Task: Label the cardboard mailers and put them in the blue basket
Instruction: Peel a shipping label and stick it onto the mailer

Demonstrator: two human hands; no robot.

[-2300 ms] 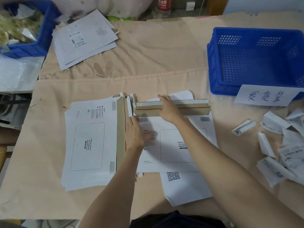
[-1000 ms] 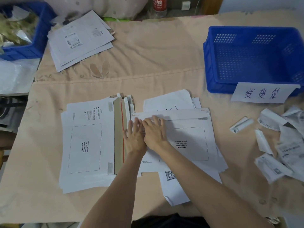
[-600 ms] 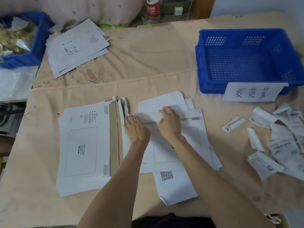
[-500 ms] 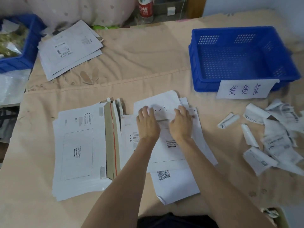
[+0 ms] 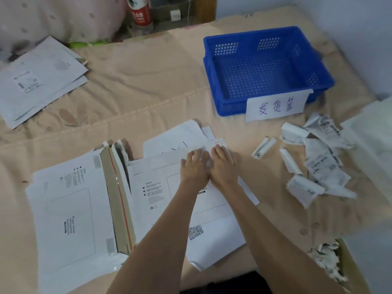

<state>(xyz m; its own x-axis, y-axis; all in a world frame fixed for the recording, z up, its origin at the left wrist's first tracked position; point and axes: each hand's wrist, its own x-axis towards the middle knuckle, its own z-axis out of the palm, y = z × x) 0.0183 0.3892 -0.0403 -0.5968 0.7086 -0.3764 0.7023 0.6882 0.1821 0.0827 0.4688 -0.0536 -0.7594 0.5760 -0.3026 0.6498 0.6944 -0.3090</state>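
A white cardboard mailer (image 5: 157, 187) lies flat in front of me on top of other mailers, its flap folded down along the far edge. My left hand (image 5: 194, 166) and my right hand (image 5: 223, 163) press side by side, fingers straight, on the right end of that folded flap. A stack of open mailers (image 5: 65, 213) with brown flaps and red tear strips lies to the left. The blue basket (image 5: 265, 66) stands at the far right with nothing in it, a handwritten paper sign (image 5: 277, 105) on its front. Curled labels (image 5: 318, 158) lie in a loose heap to the right.
Another pile of mailers (image 5: 40, 79) lies at the far left. A bottle with a red label (image 5: 140, 15) stands behind the table. A box of paper scraps (image 5: 331, 262) sits at the near right corner. A beige cloth (image 5: 137, 85) covers the table.
The raised flap was folded down onto the mailer. Both hands then slid rightward along the folded edge, pressing it, and now sit together at its right end. The camera view has shifted right.
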